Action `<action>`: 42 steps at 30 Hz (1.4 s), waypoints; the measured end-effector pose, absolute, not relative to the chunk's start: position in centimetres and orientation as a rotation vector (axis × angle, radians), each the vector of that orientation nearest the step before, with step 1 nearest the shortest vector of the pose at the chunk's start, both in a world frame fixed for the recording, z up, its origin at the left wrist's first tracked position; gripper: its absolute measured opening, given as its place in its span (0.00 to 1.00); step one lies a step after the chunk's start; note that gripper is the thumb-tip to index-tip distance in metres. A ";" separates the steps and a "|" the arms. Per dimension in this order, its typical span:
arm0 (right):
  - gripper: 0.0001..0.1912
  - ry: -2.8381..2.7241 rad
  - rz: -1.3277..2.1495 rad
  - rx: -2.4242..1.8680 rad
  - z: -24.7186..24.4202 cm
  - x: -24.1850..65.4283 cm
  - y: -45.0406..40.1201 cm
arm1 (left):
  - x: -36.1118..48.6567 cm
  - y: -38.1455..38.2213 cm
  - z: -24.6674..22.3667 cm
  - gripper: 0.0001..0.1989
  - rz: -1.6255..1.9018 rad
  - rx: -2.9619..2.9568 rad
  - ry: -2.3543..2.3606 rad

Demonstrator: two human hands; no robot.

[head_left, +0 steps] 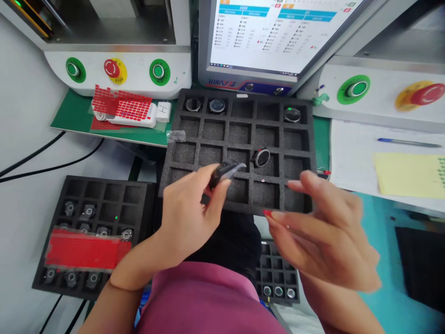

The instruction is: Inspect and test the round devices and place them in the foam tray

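Observation:
Between the thumb and fingers of my left hand (189, 213) is a dark watch (222, 172), seen edge-on, with a pale, shiny edge at its tip. My right hand (323, 227) pinches a small red sticker (267, 213) between thumb and index finger, its other fingers raised. Both hands are over the near side of a black foam tray (239, 211). In that tray, a round watch (262, 157) leans in a compartment just beyond my hands. More watches, such as one with a green dot (292, 114), sit in the back row.
At left stands a second foam tray (146, 190) with several watch parts and a red sticker sheet (81, 250) across it. More red stickers (134, 109) lie on a white device. Beyond are a monitor (257, 37) and stop buttons (111, 68). A lower tray (278, 264) holds round pieces.

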State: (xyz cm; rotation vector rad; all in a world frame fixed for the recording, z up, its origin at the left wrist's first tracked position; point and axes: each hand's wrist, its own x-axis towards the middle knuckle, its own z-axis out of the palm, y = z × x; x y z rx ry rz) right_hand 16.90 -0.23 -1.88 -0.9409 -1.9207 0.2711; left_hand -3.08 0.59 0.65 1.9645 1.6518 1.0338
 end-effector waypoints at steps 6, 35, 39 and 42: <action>0.36 -1.533 0.873 -0.803 -2.9 14.8 2.2 | -3.2 0.8 1.1 0.07 0.666 1.635 1.197; 0.15 -0.744 0.508 -1.248 -7.3 25.8 1.7 | 2.6 23.2 -2.7 0.10 -0.190 2.684 1.686; 0.14 -0.743 0.520 -1.231 -7.5 26.0 1.9 | 2.7 20.3 -1.6 0.11 0.003 2.681 1.657; 0.15 -0.792 0.527 -1.186 -7.3 25.5 1.8 | 3.6 16.6 -1.8 0.10 0.216 2.475 1.631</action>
